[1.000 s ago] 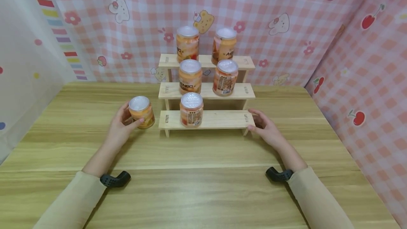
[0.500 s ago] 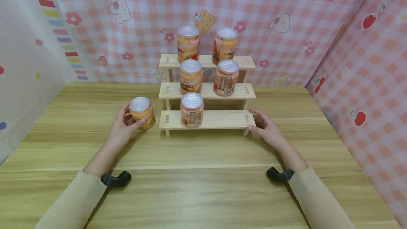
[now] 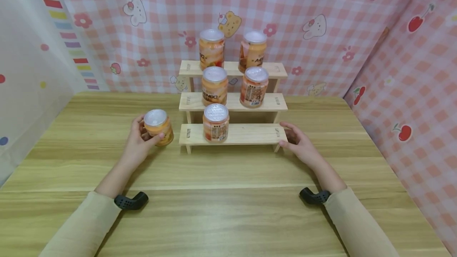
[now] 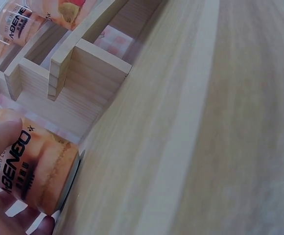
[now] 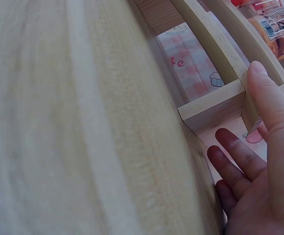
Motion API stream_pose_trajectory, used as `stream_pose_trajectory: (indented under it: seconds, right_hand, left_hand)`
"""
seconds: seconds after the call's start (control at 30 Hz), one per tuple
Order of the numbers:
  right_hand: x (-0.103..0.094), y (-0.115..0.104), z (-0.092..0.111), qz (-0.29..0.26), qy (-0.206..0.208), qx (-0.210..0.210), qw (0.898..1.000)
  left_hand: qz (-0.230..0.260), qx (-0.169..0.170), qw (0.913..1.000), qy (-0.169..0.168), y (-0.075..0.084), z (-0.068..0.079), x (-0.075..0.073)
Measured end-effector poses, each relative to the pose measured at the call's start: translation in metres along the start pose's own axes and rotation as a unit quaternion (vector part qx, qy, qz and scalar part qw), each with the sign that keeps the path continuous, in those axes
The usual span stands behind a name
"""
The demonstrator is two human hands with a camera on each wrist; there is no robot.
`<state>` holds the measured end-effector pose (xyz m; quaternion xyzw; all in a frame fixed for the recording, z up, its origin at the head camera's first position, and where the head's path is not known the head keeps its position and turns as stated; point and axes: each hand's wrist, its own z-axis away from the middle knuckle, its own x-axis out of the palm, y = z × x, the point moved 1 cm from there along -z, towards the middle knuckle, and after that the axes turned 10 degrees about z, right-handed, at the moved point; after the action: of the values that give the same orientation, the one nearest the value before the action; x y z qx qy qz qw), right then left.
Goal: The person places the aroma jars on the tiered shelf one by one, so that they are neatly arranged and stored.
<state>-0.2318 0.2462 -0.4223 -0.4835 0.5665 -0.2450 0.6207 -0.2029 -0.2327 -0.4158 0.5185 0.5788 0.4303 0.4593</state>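
Observation:
In the head view my left hand [image 3: 137, 142] grips an orange-printed can [image 3: 165, 130] with a silver lid, left of a three-step wooden display stand [image 3: 251, 132]. The thumb lies across the can's near side, with fingers behind. In the left wrist view the can's base [image 4: 69, 183] is close to the tabletop; contact is unclear. My right hand [image 3: 300, 144] holds the right end of the lowest step, thumb at its front edge and a finger at the back. The right wrist view shows the other fingers [image 5: 235, 154] extended, apart from the wood.
Two similar cans, the left one [image 3: 212, 52] among them, stand on the top step. Two more, including a right one [image 3: 253, 90], occupy the middle step. A single can [image 3: 216, 126] sits left on the lowest step. Behind the wooden table [image 3: 221, 209] hangs a pink checked cloth [image 3: 143, 43].
The can in my left hand has shifted very slightly to the left. My right hand keeps its place on the stand, and the other cans have not moved.

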Motion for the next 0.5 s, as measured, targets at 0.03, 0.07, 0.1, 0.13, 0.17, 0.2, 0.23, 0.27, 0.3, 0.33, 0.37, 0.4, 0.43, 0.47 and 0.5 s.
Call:
stream_pose_trajectory:
  seconds: [0.03, 0.07, 0.1, 0.13, 0.17, 0.2, 0.23, 0.27, 0.3, 0.33, 0.37, 0.4, 0.43, 0.47, 0.5]
  right_hand:
    - [0.000, 0.000, 0.000, 0.000, 0.000, -0.001, 1.000]
    - [0.000, 0.000, 0.000, 0.002, 0.000, -0.004, 1.000]
    - [0.000, 0.000, 0.000, 0.003, 0.000, -0.004, 1.000]
    - [0.000, 0.000, 0.000, 0.002, 0.000, -0.004, 1.000]
    - [0.000, 0.000, 0.000, 0.002, -0.001, -0.005, 1.000]
    - [-0.001, 0.001, 0.000, 0.002, -0.002, -0.005, 1.000]
    - [-0.001, 0.001, 0.000, 0.001, -0.002, -0.006, 1.000]
    - [-0.001, 0.001, 0.000, 0.000, -0.003, -0.006, 1.000]
    - [-0.001, 0.001, -0.001, -0.001, -0.003, -0.005, 1.000]
    - [-0.001, 0.001, -0.001, -0.002, -0.004, -0.006, 1.000]
    - [-0.001, 0.001, -0.001, -0.002, -0.004, -0.008, 1.000]
    - [-0.001, 0.001, -0.001, -0.001, -0.004, -0.009, 1.000]
    - [-0.001, 0.001, -0.001, 0.001, -0.003, -0.010, 1.000]
    - [-0.001, 0.001, -0.001, 0.002, -0.002, -0.010, 1.000]
    - [-0.001, 0.002, -0.001, 0.003, -0.002, -0.011, 1.000]
  left_hand:
    - [0.001, 0.000, 1.0000, 0.001, 0.000, 0.000, 0.000]
    - [0.001, 0.001, 1.0000, 0.002, 0.000, 0.000, 0.000]
    - [-0.001, 0.002, 1.0000, 0.003, 0.000, 0.000, 0.000]
    - [-0.002, 0.003, 1.0000, 0.005, 0.000, 0.000, 0.000]
    - [-0.003, 0.005, 1.0000, 0.008, 0.001, 0.000, 0.000]
    - [-0.004, 0.006, 0.9999, 0.011, 0.001, 0.000, 0.000]
    - [-0.006, 0.008, 0.9999, 0.013, 0.002, 0.000, 0.000]
    - [-0.007, 0.012, 0.9998, 0.017, 0.003, 0.000, 0.000]
    - [-0.009, 0.015, 0.9996, 0.020, 0.004, 0.000, 0.000]
    - [-0.009, 0.018, 0.9995, 0.024, 0.005, 0.000, 0.000]
    - [-0.011, 0.022, 0.9993, 0.028, 0.007, 0.000, 0.000]
    - [-0.012, 0.026, 0.9991, 0.031, 0.008, 0.000, 0.000]
    - [-0.015, 0.030, 0.9989, 0.034, 0.010, 0.000, 0.000]
    - [-0.016, 0.033, 0.9986, 0.037, 0.012, 0.001, 0.001]
    - [-0.017, 0.036, 0.9984, 0.039, 0.014, 0.001, 0.001]
